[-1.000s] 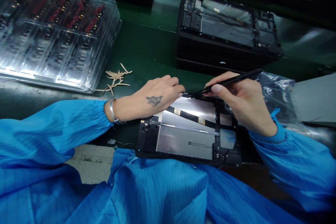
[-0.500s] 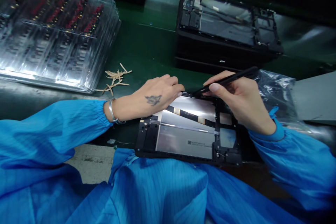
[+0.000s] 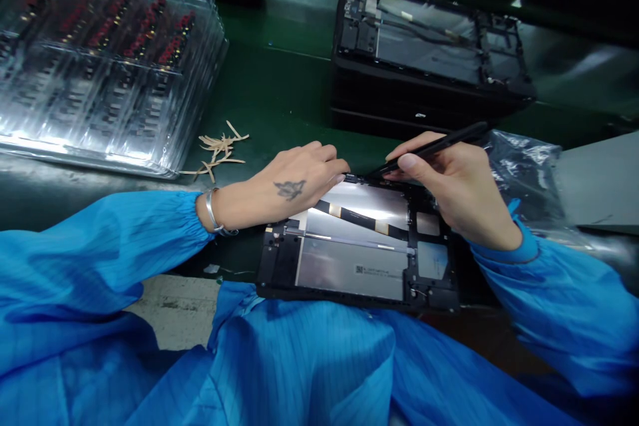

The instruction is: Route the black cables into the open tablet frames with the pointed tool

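An opened tablet [image 3: 349, 273] with a black frame and a silvery inner plate lies before me, its near edge against my blue smock. A dark ribbon cable [image 3: 357, 218] crosses the plate. My left hand [image 3: 304, 180] rests over the tablet's far left part, its curled fingers closed on the far edge; the fingertips are partly hidden. In a pen-like grip, my right hand [image 3: 449, 176] is closed on black tweezers [image 3: 444, 142]. Their tip points down to the left at the tablet's far edge, close to my left fingertips. What the tip touches is too small to tell.
Stacked clear plastic trays [image 3: 114, 73] with red and dark small parts stand at the left. Pale peeled strips [image 3: 219, 146] lie beside them. A pile of opened tablets [image 3: 429, 46] stands at the back right. Behind my right hand lies a clear plastic bag [image 3: 524, 173].
My right hand and the tweezers have shifted very slightly, with the tweezers lying a little flatter. The left hand and the tablet stay practically in place; the whole view has drifted slightly.
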Tool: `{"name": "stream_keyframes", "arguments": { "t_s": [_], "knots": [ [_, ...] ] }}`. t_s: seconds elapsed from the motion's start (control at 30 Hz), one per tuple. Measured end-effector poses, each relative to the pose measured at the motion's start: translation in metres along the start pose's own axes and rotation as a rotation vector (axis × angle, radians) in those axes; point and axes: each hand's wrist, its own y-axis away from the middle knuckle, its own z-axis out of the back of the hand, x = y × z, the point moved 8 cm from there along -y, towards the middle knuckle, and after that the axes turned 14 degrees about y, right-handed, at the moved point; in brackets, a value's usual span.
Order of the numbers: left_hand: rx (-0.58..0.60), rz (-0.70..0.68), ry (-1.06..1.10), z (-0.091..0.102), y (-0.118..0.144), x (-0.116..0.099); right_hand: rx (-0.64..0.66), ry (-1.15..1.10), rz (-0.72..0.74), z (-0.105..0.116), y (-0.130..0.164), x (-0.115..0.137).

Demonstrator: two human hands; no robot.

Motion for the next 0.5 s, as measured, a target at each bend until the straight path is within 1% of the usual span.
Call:
{"name": "stream_keyframes", "arguments": {
  "t_s": [0.13,0.23,0.37,0.5],
  "knots": [
    [0.016,0.013,0.006,-0.001,0.0,0.001,0.017,0.034,0.01,0.0,0.0,0.004],
    [0.003,0.0,0.016,0.0,0.0,0.0,0.0,-0.024,-0.002,0.0,0.001,0.002],
    [-0.011,0.017,0.005,0.002,-0.001,0.0,-0.084,-0.192,-0.064,0.002,0.002,-0.009],
    [0.042,0.015,-0.016,-0.004,-0.003,0.0,-0.102,-0.203,-0.125,-0.001,0.0,-0.023]
  ]
}}
